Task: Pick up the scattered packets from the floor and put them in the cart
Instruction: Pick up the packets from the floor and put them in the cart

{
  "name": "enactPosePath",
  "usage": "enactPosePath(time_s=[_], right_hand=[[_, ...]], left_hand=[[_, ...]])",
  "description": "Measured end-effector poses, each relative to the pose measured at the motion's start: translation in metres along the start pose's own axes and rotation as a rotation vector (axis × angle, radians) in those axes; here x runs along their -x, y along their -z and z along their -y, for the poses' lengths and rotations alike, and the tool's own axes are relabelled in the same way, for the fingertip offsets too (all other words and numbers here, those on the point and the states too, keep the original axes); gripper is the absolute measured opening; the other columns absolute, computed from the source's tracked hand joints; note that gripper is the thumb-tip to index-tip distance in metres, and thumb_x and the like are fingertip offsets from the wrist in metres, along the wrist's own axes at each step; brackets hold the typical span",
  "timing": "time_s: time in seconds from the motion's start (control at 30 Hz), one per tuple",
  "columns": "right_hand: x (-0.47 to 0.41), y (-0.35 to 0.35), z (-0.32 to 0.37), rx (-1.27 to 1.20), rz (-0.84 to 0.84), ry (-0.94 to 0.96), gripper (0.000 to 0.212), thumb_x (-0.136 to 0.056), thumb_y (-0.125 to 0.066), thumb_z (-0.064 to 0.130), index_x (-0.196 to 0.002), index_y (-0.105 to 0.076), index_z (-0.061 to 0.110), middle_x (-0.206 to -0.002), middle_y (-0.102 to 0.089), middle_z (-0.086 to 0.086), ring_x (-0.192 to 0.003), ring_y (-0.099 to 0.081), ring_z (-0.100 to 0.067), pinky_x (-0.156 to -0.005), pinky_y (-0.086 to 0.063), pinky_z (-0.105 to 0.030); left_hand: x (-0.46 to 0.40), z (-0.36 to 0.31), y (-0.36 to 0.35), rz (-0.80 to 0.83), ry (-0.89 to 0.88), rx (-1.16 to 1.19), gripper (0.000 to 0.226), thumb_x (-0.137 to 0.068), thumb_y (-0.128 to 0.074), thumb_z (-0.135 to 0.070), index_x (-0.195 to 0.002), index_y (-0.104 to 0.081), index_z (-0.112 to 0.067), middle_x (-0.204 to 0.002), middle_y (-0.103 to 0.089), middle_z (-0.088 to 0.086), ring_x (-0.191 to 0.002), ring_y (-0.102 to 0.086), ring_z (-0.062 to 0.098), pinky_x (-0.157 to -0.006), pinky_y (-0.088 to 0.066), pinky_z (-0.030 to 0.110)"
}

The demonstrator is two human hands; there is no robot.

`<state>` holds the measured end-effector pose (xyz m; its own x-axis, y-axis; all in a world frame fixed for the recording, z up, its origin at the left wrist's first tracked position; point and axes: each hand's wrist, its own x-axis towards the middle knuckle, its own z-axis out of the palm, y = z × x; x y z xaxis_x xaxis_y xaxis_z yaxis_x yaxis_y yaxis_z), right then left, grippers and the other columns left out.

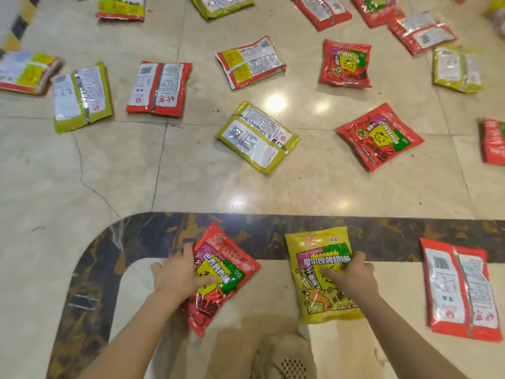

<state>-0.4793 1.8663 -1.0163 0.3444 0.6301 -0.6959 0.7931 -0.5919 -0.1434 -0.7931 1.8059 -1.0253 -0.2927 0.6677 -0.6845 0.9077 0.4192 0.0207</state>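
My left hand (177, 274) grips the left edge of a red packet (229, 266), thumb across its printed face, at the dark marble band of the floor. My right hand (352, 274) grips the right side of a yellow packet (314, 272) in the same way, thumb on its front. Whether either packet is lifted off the floor I cannot tell. Several more red and yellow packets lie scattered on the floor ahead, such as a yellow one (257, 138) face down and a red one (379, 135) face up. No cart is in view.
A red packet (459, 288) lies face down just right of my right hand. A curved dark marble band (90, 269) crosses the beige tiles. My beige shoe (281, 354) is at the bottom centre. Yellow-black striped tape (16, 26) shows at the top left.
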Motion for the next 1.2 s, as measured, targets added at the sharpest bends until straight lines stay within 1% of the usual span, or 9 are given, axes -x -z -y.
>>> enactPosePath(time_s=[0.07, 0.2, 0.27, 0.33, 0.47, 0.6, 0.77, 0.97, 1.2], right_hand=[[-0.004, 0.000, 0.005, -0.085, -0.014, -0.018, 0.073, -0.075, -0.076, 0.038, -0.123, -0.035, 0.004, -0.122, -0.054, -0.018, -0.112, -0.054, -0.036, -0.090, -0.046, -0.043], [-0.004, 0.004, 0.012, -0.242, 0.023, -0.007, 0.059, -0.076, -0.077, 0.027, -0.119, -0.045, 0.001, -0.111, -0.061, -0.013, -0.104, -0.061, -0.034, -0.078, -0.046, -0.035], [-0.003, 0.007, 0.013, -0.308, 0.044, 0.034, 0.047, -0.076, -0.077, 0.024, -0.112, -0.056, 0.003, -0.107, -0.067, -0.013, -0.097, -0.065, -0.032, -0.082, -0.051, -0.037], [0.005, 0.013, 0.015, -0.415, 0.066, 0.066, 0.034, -0.078, -0.075, 0.021, -0.105, -0.059, 0.007, -0.102, -0.069, -0.014, -0.089, -0.067, -0.030, -0.084, -0.054, -0.043], [0.038, 0.043, 0.022, -0.612, 0.044, 0.115, 0.022, -0.081, -0.071, 0.014, -0.085, -0.051, 0.023, -0.099, -0.068, -0.014, -0.088, -0.067, -0.032, -0.087, -0.053, -0.048], [0.099, 0.098, 0.038, -0.760, 0.016, 0.151, 0.015, -0.085, -0.064, 0.007, -0.094, -0.056, 0.015, -0.105, -0.068, -0.018, -0.091, -0.066, -0.033, -0.086, -0.053, -0.045], [0.208, 0.196, 0.069, -0.855, -0.005, 0.231, 0.026, -0.089, -0.056, 0.005, -0.114, -0.050, 0.005, -0.103, -0.065, -0.017, -0.074, -0.063, -0.024, -0.056, -0.052, -0.029], [0.375, 0.333, 0.103, -0.949, -0.038, 0.425, 0.027, -0.089, -0.059, 0.003, -0.113, -0.048, 0.008, -0.091, -0.065, -0.009, -0.071, -0.062, -0.016, -0.046, -0.052, -0.017], [0.566, 0.474, 0.139, -1.084, -0.056, 0.678, 0.029, -0.087, -0.061, 0.004, -0.113, -0.049, 0.008, -0.103, -0.065, -0.013, -0.076, -0.064, -0.020, -0.056, -0.056, -0.019]], left_hand=[[-0.002, -0.003, -0.002, 0.015, 0.058, 0.213, 0.091, -0.061, -0.066, -0.073, -0.126, -0.030, -0.019, -0.119, -0.061, 0.001, -0.112, -0.058, 0.026, -0.093, -0.041, 0.040], [-0.007, -0.003, -0.004, 0.161, 0.081, 0.666, 0.081, -0.049, -0.075, -0.071, -0.110, -0.052, -0.023, -0.102, -0.069, -0.005, -0.097, -0.066, 0.023, -0.092, -0.049, 0.043], [-0.002, -0.006, 0.002, 0.210, 0.076, 0.993, 0.048, -0.061, -0.083, -0.043, -0.099, -0.062, -0.021, -0.099, -0.073, 0.006, -0.089, -0.069, 0.027, -0.090, -0.051, 0.046], [0.008, -0.009, 0.012, 0.226, 0.110, 1.216, 0.028, -0.078, -0.074, -0.010, -0.102, -0.059, -0.010, -0.103, -0.070, 0.019, -0.087, -0.068, 0.032, -0.088, -0.052, 0.048], [0.034, -0.016, 0.037, 0.139, 0.025, 1.327, 0.032, -0.082, -0.067, -0.002, -0.111, -0.055, -0.012, -0.104, -0.069, 0.017, -0.091, -0.068, 0.033, -0.088, -0.052, 0.050], [0.087, -0.026, 0.091, 0.022, -0.020, 1.378, 0.034, -0.082, -0.067, -0.003, -0.112, -0.053, -0.010, -0.104, -0.067, 0.010, -0.094, -0.065, 0.028, -0.086, -0.052, 0.041], [0.190, -0.031, 0.193, -0.055, -0.114, 1.485, 0.030, -0.082, -0.069, -0.008, -0.108, -0.058, -0.017, -0.100, -0.070, 0.003, -0.089, -0.068, 0.019, -0.077, -0.055, 0.035], [0.343, -0.023, 0.336, -0.257, -0.139, 1.622, 0.028, -0.079, -0.071, -0.005, -0.099, -0.059, -0.020, -0.098, -0.070, 0.008, -0.088, -0.067, 0.026, -0.082, -0.054, 0.042], [0.535, 0.001, 0.499, -0.473, -0.250, 1.737, 0.028, -0.080, -0.070, -0.007, -0.105, -0.059, -0.015, -0.105, -0.069, 0.014, -0.089, -0.067, 0.027, -0.083, -0.054, 0.042]])
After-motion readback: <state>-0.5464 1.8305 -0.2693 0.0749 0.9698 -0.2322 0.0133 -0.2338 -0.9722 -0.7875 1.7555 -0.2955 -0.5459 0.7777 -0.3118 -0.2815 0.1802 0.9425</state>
